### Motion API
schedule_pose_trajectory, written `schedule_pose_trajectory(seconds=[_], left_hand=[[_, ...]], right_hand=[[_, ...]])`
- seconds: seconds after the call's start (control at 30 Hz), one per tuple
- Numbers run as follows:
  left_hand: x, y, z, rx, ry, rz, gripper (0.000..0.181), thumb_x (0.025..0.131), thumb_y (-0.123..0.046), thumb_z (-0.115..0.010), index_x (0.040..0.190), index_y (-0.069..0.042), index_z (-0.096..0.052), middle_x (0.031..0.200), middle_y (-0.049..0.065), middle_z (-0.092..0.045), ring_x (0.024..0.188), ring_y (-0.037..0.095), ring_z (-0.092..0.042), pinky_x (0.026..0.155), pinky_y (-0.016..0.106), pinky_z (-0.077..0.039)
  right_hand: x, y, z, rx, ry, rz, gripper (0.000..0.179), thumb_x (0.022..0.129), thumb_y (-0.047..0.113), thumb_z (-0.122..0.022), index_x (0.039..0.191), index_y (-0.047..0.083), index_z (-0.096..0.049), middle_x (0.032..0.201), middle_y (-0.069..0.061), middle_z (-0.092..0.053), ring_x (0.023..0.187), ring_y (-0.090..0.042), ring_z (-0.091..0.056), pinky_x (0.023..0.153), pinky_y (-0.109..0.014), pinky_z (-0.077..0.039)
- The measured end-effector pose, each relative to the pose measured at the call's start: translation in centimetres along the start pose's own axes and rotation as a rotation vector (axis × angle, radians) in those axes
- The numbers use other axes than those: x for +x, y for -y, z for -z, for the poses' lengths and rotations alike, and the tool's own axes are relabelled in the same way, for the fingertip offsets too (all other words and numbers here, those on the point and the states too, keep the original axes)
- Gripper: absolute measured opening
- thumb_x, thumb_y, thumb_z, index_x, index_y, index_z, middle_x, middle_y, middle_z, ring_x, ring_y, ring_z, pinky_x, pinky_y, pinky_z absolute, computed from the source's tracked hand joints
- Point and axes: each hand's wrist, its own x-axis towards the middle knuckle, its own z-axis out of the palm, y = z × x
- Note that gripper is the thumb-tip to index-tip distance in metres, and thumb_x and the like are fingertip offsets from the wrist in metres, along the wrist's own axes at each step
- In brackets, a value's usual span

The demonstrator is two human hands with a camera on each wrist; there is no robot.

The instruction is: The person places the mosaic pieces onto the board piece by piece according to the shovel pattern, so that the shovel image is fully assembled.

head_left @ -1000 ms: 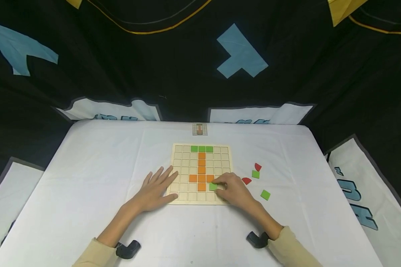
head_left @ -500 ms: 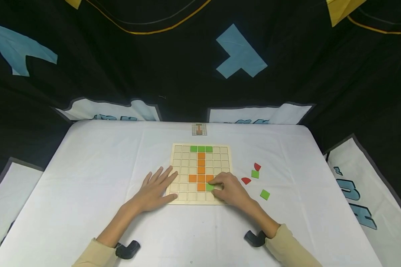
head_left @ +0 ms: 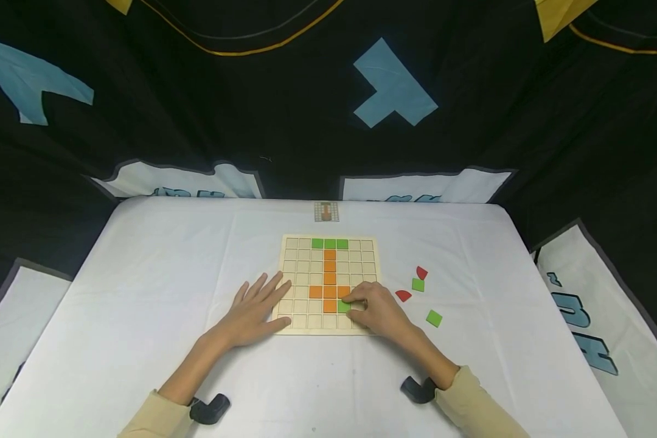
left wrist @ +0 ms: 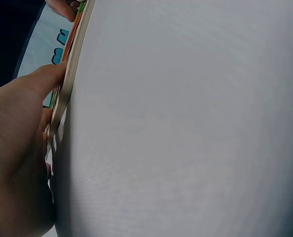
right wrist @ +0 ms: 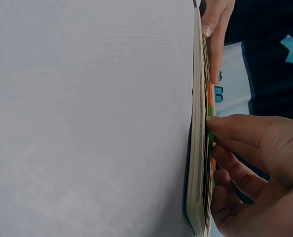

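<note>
A pale wooden grid board (head_left: 301,267) lies on the white table. My left hand (head_left: 252,315) rests on its left edge with fingers spread. Near the lower right of the grid, my right hand (head_left: 382,311) pinches a green square tile (head_left: 343,306) between thumb and fingers. That tile sits at the cell right of the lowest orange tile (head_left: 330,306), partly hidden by the fingertips. Orange tiles form a column with one more on each side near its foot. A row of green tiles (head_left: 330,243) tops the column. In the right wrist view, the thumb touches the green tile (right wrist: 210,118).
Right of the board lie two red quarter-round pieces, one a red wedge (head_left: 403,295), and two loose green squares, the nearer green square (head_left: 434,318) set apart. A small pattern card (head_left: 326,212) lies behind the board. Dark curtains hang beyond the table.
My right hand has moved slightly left, bringing the green tile against the lowest orange tile. Over the last half second it has hardly moved. The left hand stays in place.
</note>
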Motion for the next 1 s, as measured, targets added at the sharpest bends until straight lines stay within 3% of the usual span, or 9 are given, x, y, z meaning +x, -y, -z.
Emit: schedule_pose_trajectory(seconds=[0.27, 0.4, 0.6, 0.83, 1.0], left_hand=[[0.1, -0.1, 0.1, 0.011, -0.001, 0.0, 0.075, 0.097, -0.05, -0.057, 0.157, -0.012, -0.032, 0.165, 0.011, -0.017, 0.15, 0.04, -0.007, 0.114, 0.065, -0.001], [0.2, -0.1, 0.1, 0.011, -0.005, -0.004, 0.075, 0.097, -0.049, -0.058, 0.157, -0.012, -0.032, 0.165, 0.012, -0.018, 0.15, 0.04, -0.008, 0.114, 0.065, -0.001], [0.2, -0.1, 0.0, 0.012, -0.005, -0.007, 0.076, 0.097, -0.05, -0.058, 0.157, -0.013, -0.032, 0.165, 0.012, -0.018, 0.15, 0.04, -0.008, 0.114, 0.066, -0.001], [0.1, 0.0, 0.0, 0.005, 0.0, 0.001, 0.076, 0.097, -0.05, -0.058, 0.157, -0.012, -0.033, 0.165, 0.011, -0.018, 0.15, 0.041, -0.008, 0.114, 0.066, -0.001], [0.0, 0.0, 0.0, 0.001, -0.002, -0.003, 0.076, 0.096, -0.05, -0.058, 0.157, -0.012, -0.034, 0.164, 0.012, -0.019, 0.149, 0.041, -0.009, 0.114, 0.066, -0.002]], right_hand=[[-0.1, -0.3, 0.6, 0.016, 0.0, -0.036, 0.025, 0.08, 0.011, -0.082, 0.105, 0.011, -0.08, 0.104, 0.005, -0.07, 0.099, -0.016, -0.06, 0.086, -0.034, -0.049], [-0.5, -1.1, 1.7, 0.049, -0.061, -0.083, 0.025, 0.081, 0.011, -0.082, 0.106, 0.011, -0.079, 0.104, 0.005, -0.07, 0.103, -0.019, -0.061, 0.091, -0.039, -0.048], [-1.5, -3.5, 4.3, 0.046, -0.155, -0.115, 0.029, 0.081, 0.003, -0.079, 0.11, 0.004, -0.076, 0.105, -0.006, -0.07, 0.089, -0.021, -0.062, 0.078, -0.038, -0.052], [-3.3, -6.8, 6.9, 0.022, -0.189, -0.246, 0.031, 0.086, 0.006, -0.077, 0.117, 0.003, -0.073, 0.117, -0.014, -0.067, 0.109, -0.034, -0.061, 0.095, -0.05, -0.048], [-4.0, -8.2, 7.8, -0.005, -0.177, -0.301, 0.031, 0.087, 0.006, -0.075, 0.118, 0.002, -0.072, 0.118, -0.017, -0.066, 0.106, -0.035, -0.062, 0.089, -0.05, -0.051]])
